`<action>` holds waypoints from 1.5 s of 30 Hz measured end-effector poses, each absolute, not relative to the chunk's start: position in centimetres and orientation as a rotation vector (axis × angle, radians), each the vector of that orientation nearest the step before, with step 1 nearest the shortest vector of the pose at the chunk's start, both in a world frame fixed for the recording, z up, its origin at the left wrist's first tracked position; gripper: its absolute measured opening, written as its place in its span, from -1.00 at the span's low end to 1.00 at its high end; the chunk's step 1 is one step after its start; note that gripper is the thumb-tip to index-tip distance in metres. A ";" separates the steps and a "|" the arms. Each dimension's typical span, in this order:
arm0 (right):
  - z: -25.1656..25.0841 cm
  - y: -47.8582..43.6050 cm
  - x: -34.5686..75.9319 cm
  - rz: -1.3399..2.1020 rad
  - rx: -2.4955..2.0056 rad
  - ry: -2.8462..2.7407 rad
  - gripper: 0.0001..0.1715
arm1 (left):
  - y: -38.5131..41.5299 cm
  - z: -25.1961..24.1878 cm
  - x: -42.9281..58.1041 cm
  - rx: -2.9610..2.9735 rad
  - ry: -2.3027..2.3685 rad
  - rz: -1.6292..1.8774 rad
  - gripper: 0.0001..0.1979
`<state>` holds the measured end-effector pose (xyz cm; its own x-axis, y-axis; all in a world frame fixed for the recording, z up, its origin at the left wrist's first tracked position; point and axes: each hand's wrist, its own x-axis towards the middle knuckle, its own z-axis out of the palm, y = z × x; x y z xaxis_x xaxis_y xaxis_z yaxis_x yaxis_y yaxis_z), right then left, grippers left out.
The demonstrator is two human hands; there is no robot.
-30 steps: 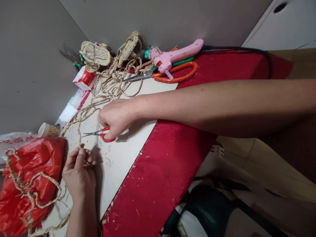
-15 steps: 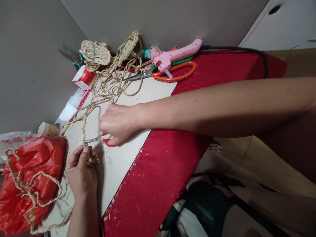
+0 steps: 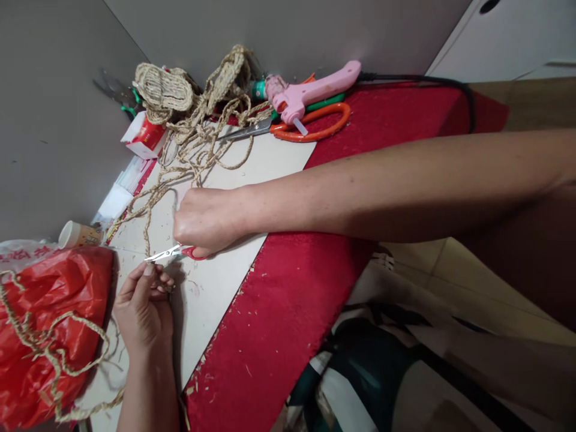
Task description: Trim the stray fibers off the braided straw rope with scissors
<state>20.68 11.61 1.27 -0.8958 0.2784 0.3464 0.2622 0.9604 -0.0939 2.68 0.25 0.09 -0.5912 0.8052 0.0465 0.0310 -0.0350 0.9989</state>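
Note:
Between the thumb and fingers of my left hand (image 3: 144, 300) is pinched the end of a braided straw cord (image 3: 147, 231). My right hand (image 3: 209, 219) is closed around the red handles of small scissors (image 3: 167, 253). Their silver blades lie across the cord, just above my left fingertips. From there the cord runs up to a loose tangle of the same braid (image 3: 193, 147). Most of the scissor handles is hidden by my right hand.
A pink glue gun (image 3: 310, 93) rests over large orange-handled scissors (image 3: 315, 135). Coiled braid (image 3: 162, 90), a red-and-white box (image 3: 146, 137) and a paper cup (image 3: 78, 234) stand along the wall. A red plastic bag (image 3: 76, 300) lies left, braid on it. Straw scraps dot the red cloth (image 3: 261, 324).
The scissor blades have shifted and now show brighter across the cord. The whole scene sits slightly further left and up. Both hands keep their holds.

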 end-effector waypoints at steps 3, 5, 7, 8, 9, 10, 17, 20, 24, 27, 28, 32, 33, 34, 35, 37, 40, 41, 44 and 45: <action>1.3 11.5 20.8 0.054 -0.384 -2.739 -0.68 | 0.2 0.1 2.5 0.880 1.633 1.661 -0.78; 1.3 11.4 20.8 0.045 -0.391 -2.734 -0.66 | 0.2 0.1 2.5 0.886 1.631 1.653 -0.78; 1.3 11.3 20.9 0.038 -0.405 -2.727 -0.64 | 0.1 0.1 2.6 0.906 1.643 1.647 -0.78; 1.3 11.3 20.9 0.038 -0.411 -2.721 -0.64 | 0.2 0.1 2.7 0.917 1.649 1.645 -0.78; 1.3 11.3 20.9 0.041 -0.416 -2.715 -0.64 | 0.2 0.1 2.8 0.924 1.655 1.639 -0.78; 1.3 11.2 20.8 0.049 -0.419 -2.711 -0.63 | 0.2 0.1 2.9 0.930 1.659 1.634 -0.78; 1.3 11.4 20.6 0.101 -0.396 -2.720 -0.65 | 0.3 0.2 2.9 0.896 1.670 1.619 -0.79; 1.4 11.4 20.6 0.088 -0.387 -2.716 -0.68 | 0.3 0.2 2.8 0.900 1.663 1.606 -0.80; 1.5 11.4 20.7 0.071 -0.372 -2.715 -0.72 | 0.2 0.2 2.9 0.900 1.666 1.598 -0.81; 1.7 11.4 20.7 0.095 -0.342 -2.737 -0.73 | 0.2 0.3 2.9 0.899 1.683 1.590 -0.81; 1.7 11.4 20.7 0.099 -0.342 -2.740 -0.74 | 0.3 0.3 2.9 0.896 1.686 1.586 -0.82; 1.3 11.7 20.5 0.087 -0.365 -2.725 -0.76 | 0.2 0.2 2.8 0.898 1.691 1.584 -0.83; 1.1 11.8 20.4 0.070 -0.370 -2.722 -0.76 | 0.2 0.2 2.8 0.900 1.691 1.584 -0.82; 0.9 11.9 20.3 0.044 -0.371 -2.713 -0.75 | 0.2 0.2 2.8 0.903 1.690 1.589 -0.82; 0.7 12.0 20.2 0.013 -0.376 -2.698 -0.72 | 0.3 0.2 2.7 0.902 1.686 1.593 -0.81; 0.5 12.1 20.1 -0.038 -0.394 -2.662 -0.66 | 0.3 0.2 2.7 0.895 1.672 1.598 -0.80; 0.7 12.1 20.3 -0.011 -0.417 -2.652 -0.64 | 0.3 0.4 2.8 0.879 1.659 1.597 -0.78; 0.9 12.0 20.4 0.017 -0.433 -2.671 -0.65 | 0.3 0.4 2.8 0.873 1.658 1.597 -0.77; 1.5 11.9 20.9 0.072 -0.500 -2.704 -0.66 | 0.4 0.5 2.8 0.866 1.669 1.614 -0.74; 1.7 11.9 21.1 0.084 -0.518 -2.710 -0.67 | 0.4 0.4 2.8 0.866 1.675 1.622 -0.73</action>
